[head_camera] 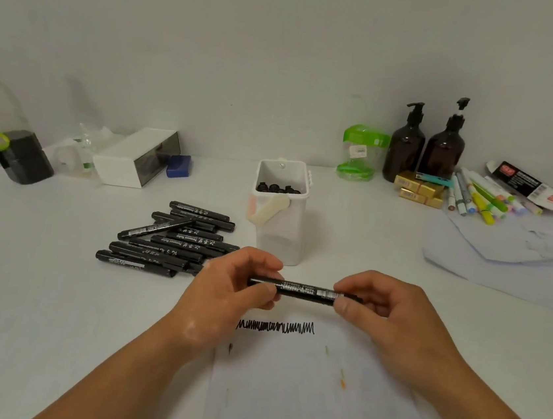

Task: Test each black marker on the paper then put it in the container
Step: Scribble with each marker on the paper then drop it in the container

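A black marker (303, 290) lies level between both hands, just above the white paper (299, 391). My left hand (231, 287) grips its left end and my right hand (384, 311) pinches its right end. A black zigzag scribble (275, 326) runs across the paper below the marker. A pile of several black markers (168, 241) lies on the table to the left. The white container (279, 216) stands behind the hands, with several black markers (277, 188) standing in it.
A white box (129, 161), a blue block (178, 166) and a plastic bottle (5, 130) are at the back left. Two dark pump bottles (425, 147), a green-lidded jar (360, 153), gold boxes (418, 189) and coloured markers (479, 198) are at the back right, with crumpled paper (511, 256) beside them.
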Demonstrator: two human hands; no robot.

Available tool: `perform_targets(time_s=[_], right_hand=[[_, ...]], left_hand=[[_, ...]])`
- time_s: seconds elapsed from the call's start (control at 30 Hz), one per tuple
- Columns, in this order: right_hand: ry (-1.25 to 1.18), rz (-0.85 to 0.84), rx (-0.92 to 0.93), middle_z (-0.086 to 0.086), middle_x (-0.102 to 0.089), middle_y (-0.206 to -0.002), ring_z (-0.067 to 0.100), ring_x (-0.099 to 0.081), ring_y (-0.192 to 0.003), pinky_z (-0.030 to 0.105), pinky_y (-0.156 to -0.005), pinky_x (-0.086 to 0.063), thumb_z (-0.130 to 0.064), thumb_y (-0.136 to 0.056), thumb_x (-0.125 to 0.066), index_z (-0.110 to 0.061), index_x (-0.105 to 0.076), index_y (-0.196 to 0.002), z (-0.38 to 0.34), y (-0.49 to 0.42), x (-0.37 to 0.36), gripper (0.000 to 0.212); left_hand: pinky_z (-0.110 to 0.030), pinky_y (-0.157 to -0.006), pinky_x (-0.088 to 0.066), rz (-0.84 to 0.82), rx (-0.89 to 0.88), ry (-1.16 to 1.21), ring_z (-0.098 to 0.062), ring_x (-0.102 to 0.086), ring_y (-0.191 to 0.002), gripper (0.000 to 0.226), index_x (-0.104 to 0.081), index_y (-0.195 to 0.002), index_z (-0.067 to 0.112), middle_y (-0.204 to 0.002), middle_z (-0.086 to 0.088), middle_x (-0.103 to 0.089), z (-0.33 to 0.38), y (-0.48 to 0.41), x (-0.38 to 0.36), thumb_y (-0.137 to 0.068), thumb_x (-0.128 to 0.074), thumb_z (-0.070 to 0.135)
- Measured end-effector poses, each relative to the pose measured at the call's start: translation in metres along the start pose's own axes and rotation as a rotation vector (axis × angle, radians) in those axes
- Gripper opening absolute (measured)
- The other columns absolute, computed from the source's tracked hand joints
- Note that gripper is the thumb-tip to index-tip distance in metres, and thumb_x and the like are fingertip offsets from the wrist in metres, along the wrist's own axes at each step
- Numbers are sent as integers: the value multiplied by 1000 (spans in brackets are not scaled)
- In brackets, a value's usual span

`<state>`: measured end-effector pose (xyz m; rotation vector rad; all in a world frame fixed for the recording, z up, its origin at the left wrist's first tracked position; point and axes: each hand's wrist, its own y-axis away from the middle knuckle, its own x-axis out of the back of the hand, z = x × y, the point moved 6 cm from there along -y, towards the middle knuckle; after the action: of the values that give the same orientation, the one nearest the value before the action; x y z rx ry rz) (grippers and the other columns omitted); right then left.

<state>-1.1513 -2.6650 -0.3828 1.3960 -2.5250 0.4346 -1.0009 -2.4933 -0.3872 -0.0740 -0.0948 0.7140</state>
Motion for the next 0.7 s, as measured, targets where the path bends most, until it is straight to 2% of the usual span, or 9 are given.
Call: perform_targets(time_s=[0.1,0.2,0.27,0.43,0.57,0.7], right_hand=[[-78,38,-9,-8,-72,-73,2,-50,-54,10,-52,-39,-25,-84,-79,-37,-78,-86,-3,1,0,13],[-94,63,-16,-4,-75,-75,-1,-53,-50,6,-52,-39,-20,-87,-78,-35,-78,-83,-8,4,-2,15],[-116,61,-17,-4,-75,-75,-2,-56,-51,5,-53,-40,-19,-88,-77,-32,-78,-84,-11,5,-6,14],[-250,-28,-70,-9,-69,-69,4,-50,-50,14,-49,-40,-21,-83,-84,-30,-77,-89,-11,8,-17,13],[-296,-81,-102,7,-68,-72,15,-45,-55,22,-48,-39,-30,-75,-78,-28,-75,-92,-12,10,-26,17],[-325,-115,-94,6,-69,-69,14,-47,-55,21,-47,-39,-30,-76,-78,-25,-73,-88,-14,12,-33,14]], left_hand=[[-29,-79,-58,-6,-47,-308,-16,-71,-89,28,-72,-102,37,-98,7,-73,3,6,-3,-82,-70,17],[-12,-72,-49,-24,-171,-562,-7,-68,-84,29,-70,-110,37,-93,22,-71,10,13,-12,-89,-70,17],[-8,-69,-43,-45,-242,-663,-7,-64,-80,25,-69,-115,32,-85,22,-68,15,16,-20,-92,-68,23],[-10,-65,-37,-110,-331,-761,-6,-55,-77,16,-66,-109,25,-80,15,-60,20,19,-33,-101,-54,30],[-15,-59,-34,-139,-337,-797,-7,-50,-68,23,-60,-99,24,-72,17,-53,18,21,-40,-102,-44,39],[-12,-59,-33,-165,-363,-796,-2,-51,-64,29,-60,-103,23,-74,20,-55,20,25,-49,-102,-39,42]])
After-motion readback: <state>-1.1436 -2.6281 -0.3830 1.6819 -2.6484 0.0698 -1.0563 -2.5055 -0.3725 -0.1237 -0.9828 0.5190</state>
